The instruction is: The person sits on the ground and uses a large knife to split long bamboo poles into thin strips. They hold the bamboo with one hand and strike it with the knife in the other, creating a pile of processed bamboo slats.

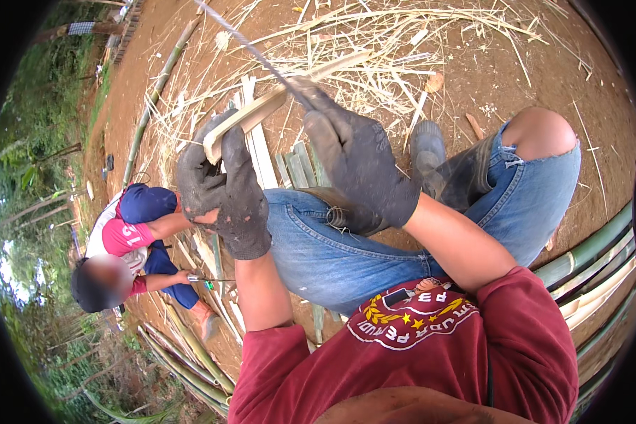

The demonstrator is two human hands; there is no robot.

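My left hand (227, 194), in a worn dark glove, is closed around the near end of a split bamboo strip (251, 116). The pale strip slants away to the upper right, over the shavings. My right hand (357, 159), gloved too, grips a long-bladed knife; its handle is hidden in the fist. The narrow grey blade (251, 48) points up and left, crossing the strip just ahead of the right hand. Whether the edge touches the bamboo cannot be made out.
Pale bamboo shavings (396, 42) litter the brown ground ahead. Short split pieces (300, 166) lie beside my legs (332, 247). Bamboo poles rest at right (593, 244) and lower left (191, 353). Another person (131, 240) crouches at left, holding a tool. A green pole (152, 106) lies beyond.
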